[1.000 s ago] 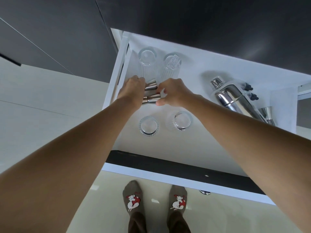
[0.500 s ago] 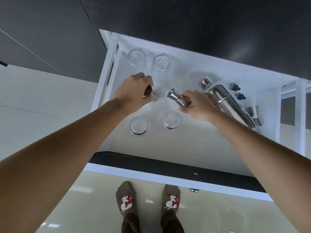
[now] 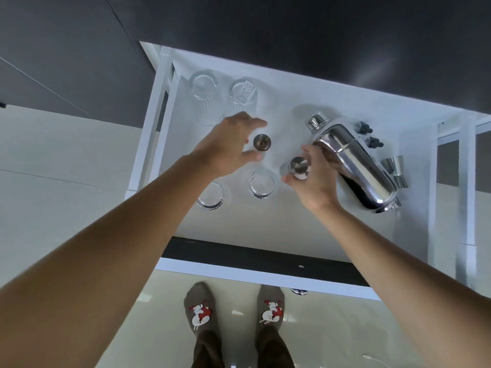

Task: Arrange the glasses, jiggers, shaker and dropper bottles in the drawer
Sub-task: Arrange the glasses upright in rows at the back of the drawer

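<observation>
The white drawer [image 3: 265,224] is pulled open below me. One steel jigger [image 3: 262,142] stands upright in it; my left hand [image 3: 231,144] hovers just left of it, fingers spread, not gripping. My right hand [image 3: 313,179] pinches a second jigger [image 3: 299,165] upright, close to the drawer floor. A steel shaker [image 3: 358,163] lies on its side at the right, with two dark-capped dropper bottles [image 3: 370,135] behind it and a third jigger [image 3: 395,168] lying beside it. Two ribbed glasses [image 3: 204,88] [image 3: 243,95] stand at the back left, two more [image 3: 212,196] [image 3: 263,183] nearer me.
The drawer's dark front edge [image 3: 255,258] runs across below my arms. A white side rail [image 3: 151,123] borders the left, another compartment wall [image 3: 431,187] the right. Dark cabinet fronts rise behind. My socked feet [image 3: 233,314] stand on the glossy floor.
Both hands lifted the two jiggers from between the glasses and parted. The left one now stands upright, let go; the right hand has turned its jigger upright near the shaker.
</observation>
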### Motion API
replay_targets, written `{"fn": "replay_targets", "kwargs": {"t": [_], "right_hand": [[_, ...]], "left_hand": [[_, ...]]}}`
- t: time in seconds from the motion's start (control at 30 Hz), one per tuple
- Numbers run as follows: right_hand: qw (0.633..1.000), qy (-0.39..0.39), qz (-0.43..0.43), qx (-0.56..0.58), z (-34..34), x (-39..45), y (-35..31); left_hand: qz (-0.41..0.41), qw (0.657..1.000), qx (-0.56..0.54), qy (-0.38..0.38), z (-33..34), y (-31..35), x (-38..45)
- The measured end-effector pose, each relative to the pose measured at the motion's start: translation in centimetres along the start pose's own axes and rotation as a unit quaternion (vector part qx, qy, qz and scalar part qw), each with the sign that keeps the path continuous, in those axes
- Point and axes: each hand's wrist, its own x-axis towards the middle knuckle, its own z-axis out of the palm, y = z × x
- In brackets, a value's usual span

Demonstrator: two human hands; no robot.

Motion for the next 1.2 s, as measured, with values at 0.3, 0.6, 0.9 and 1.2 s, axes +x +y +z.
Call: {"fn": "replay_targets", "kwargs": {"t": [0.3, 0.6, 0.9, 1.2], "right_hand": [[0.938, -0.016, -0.317, -0.143, 0.9, -7.3, -1.4], [0.929, -0.036, -0.333, -0.156, 3.3, -4.1, -4.8], [0.927, -0.013, -0.339, -0.162, 4.1, -2.5, -5.6], [0.938, 0.058, -0.294, -0.173, 5.3, 0.1, -7.0]], "left_hand": [[-0.094, 0.995, -0.012, 0.020, 0.3, -0.9, -12.8], [-0.127, 0.990, 0.005, 0.066, -1.3, -2.3, -9.5], [-0.126, 0.991, 0.024, 0.033, -1.1, -2.4, -10.4], [-0.123, 0.978, 0.047, 0.163, -2.2, -3.9, -5.2]]}}
